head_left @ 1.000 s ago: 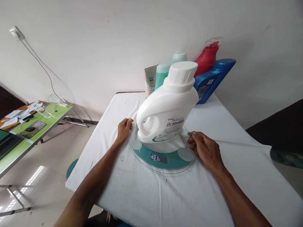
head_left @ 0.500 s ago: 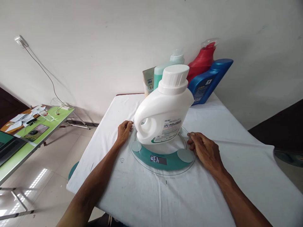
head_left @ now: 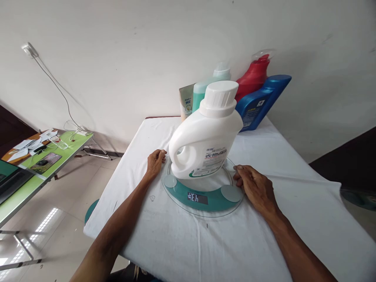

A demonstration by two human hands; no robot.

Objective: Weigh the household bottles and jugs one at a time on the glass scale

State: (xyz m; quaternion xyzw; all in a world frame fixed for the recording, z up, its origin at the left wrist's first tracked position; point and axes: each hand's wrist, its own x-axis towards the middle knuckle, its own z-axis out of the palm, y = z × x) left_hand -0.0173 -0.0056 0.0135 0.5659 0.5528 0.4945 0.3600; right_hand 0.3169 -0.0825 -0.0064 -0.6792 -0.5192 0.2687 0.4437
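Note:
A white laundry detergent jug [head_left: 205,135] with a ribbed cap stands on a round glass weighing scale [head_left: 179,192]. Its moulded handle faces left, and printed text covers its lower front. Digits are lit on the scale's small display [head_left: 197,198], and they appear upside down from here. At the scale's left rim, my left hand [head_left: 156,162] has its fingers curled in against the edge; the fingertips are partly hidden. My right hand [head_left: 255,188] pinches the opposite rim between thumb and bent fingers. Neither hand touches the jug.
Behind the jug, against the wall, stand a tube [head_left: 185,101], a green bottle [head_left: 199,94], a red bottle [head_left: 254,78] and a blue bottle [head_left: 258,103]. A white cloth [head_left: 176,243] covers the table. To the left, a green table [head_left: 73,141] holds a laptop [head_left: 13,180] and papers.
The whole view has shifted very slightly. Both hands, the jug and the scale keep the same places relative to each other.

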